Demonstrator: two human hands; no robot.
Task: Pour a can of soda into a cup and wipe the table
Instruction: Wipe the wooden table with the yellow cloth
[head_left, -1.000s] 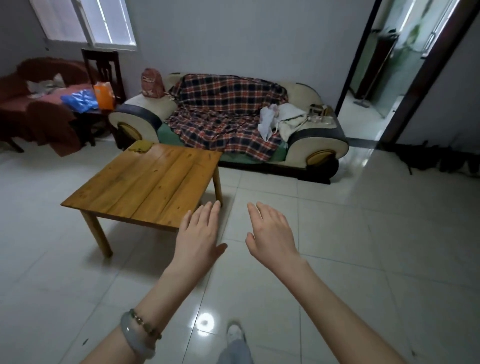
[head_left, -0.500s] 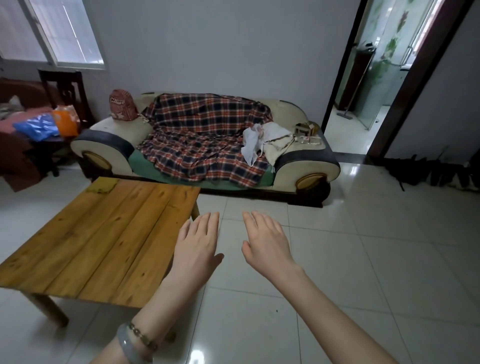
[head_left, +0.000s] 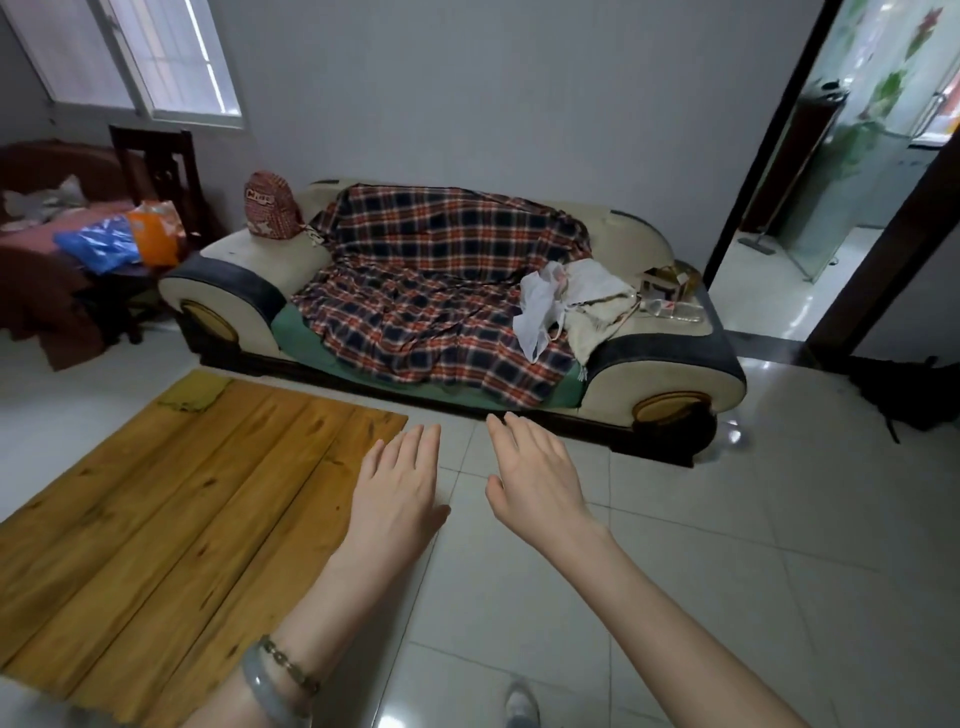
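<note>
While both hands hang out in front, flat-fingered and holding nothing, same pose as a second ago, the view has closed in a lot. My left hand (head_left: 397, 493) now lines up over the right edge of the table (head_left: 182, 509), and my right hand (head_left: 535, 483) is over the floor (head_left: 727, 545) just beside it. A second ago the table was fully in frame; now it runs off the left and bottom edges, and the sofa (head_left: 239, 270) looms bigger. So I read this as walking up to the work spot, with nothing of the pour or wipe begun yet.

A yellowish cloth (head_left: 195, 392) sits on the table's far corner, probably my wipe rag. There's no can or cup I can pick out anywhere. Some glassy clutter (head_left: 670, 306) on the sofa's right arm might be a cup or bottle, but it's too small and blurry to call. With part of the table cut off, something may sit there unseen.
</note>
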